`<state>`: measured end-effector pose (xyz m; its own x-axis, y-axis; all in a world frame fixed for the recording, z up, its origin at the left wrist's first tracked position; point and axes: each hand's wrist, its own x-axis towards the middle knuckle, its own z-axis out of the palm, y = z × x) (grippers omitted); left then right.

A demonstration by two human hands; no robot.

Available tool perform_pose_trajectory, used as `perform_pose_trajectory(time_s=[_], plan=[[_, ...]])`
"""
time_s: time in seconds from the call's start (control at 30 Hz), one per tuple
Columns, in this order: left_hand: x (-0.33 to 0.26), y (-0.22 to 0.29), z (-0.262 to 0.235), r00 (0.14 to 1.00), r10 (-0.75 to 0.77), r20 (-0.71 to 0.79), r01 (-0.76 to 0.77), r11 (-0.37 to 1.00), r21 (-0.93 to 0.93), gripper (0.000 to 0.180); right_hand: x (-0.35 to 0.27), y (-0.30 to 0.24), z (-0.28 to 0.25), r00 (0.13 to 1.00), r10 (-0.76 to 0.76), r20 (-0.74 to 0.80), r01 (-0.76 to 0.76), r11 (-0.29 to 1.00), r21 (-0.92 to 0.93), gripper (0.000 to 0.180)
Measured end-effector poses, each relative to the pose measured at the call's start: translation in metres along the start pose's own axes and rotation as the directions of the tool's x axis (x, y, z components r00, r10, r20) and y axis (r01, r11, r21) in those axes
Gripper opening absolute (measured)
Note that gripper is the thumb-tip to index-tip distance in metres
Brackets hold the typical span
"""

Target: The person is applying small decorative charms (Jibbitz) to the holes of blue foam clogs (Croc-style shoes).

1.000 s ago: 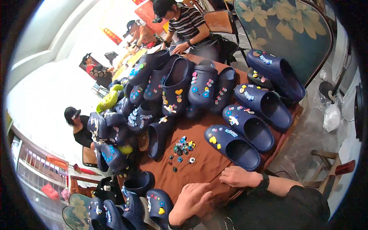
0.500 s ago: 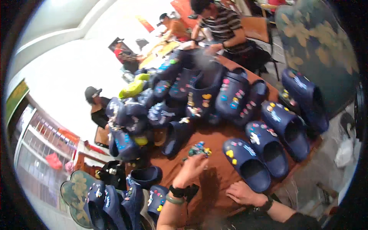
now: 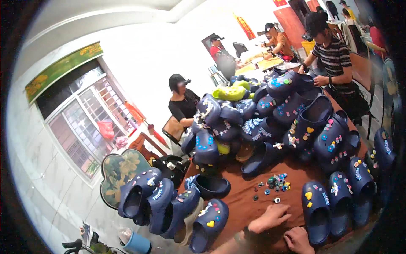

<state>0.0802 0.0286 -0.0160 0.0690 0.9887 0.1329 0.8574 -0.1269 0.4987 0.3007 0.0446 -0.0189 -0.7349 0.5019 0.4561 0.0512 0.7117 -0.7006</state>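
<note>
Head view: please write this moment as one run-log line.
left hand: empty, flat on brown table, beside small charms | right hand: resting on table | navy clogs all around

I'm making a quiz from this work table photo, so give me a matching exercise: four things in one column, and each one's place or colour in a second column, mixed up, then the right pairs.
Things:
1. left hand
2. right hand
3. pile of small shoe charms
4. yellow-green clogs

Places or colours:
A. at the far side of the heap of navy clogs
B. loose on the brown tablecloth, mixed colours
C. at the lower edge, beside a navy clog with yellow charms
D. flat on the cloth, fingers spread toward the charms

Pairs: 1-D, 2-C, 3-B, 4-A
</note>
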Motion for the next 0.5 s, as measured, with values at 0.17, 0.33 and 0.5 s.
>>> perform_pose_trajectory(time_s=[0.17,0.33,0.5], plan=[[-0.036,0.013,0.007,0.998,-0.059,0.009,0.058,0.997,0.054,0.051,-0.002,0.004,0.002,1.000,0.014,0.008,-0.013,1.000,-0.012,0.007],[-0.080,0.020,0.003,0.948,-0.315,0.049,0.272,0.878,0.393,0.067,0.002,-0.001,0.003,1.000,0.001,0.003,-0.001,1.000,-0.031,0.008],[-0.089,0.013,0.016,0.813,-0.571,0.118,0.494,0.782,0.381,0.097,0.005,-0.007,0.002,0.999,0.016,0.029,-0.014,0.997,-0.080,0.007]])
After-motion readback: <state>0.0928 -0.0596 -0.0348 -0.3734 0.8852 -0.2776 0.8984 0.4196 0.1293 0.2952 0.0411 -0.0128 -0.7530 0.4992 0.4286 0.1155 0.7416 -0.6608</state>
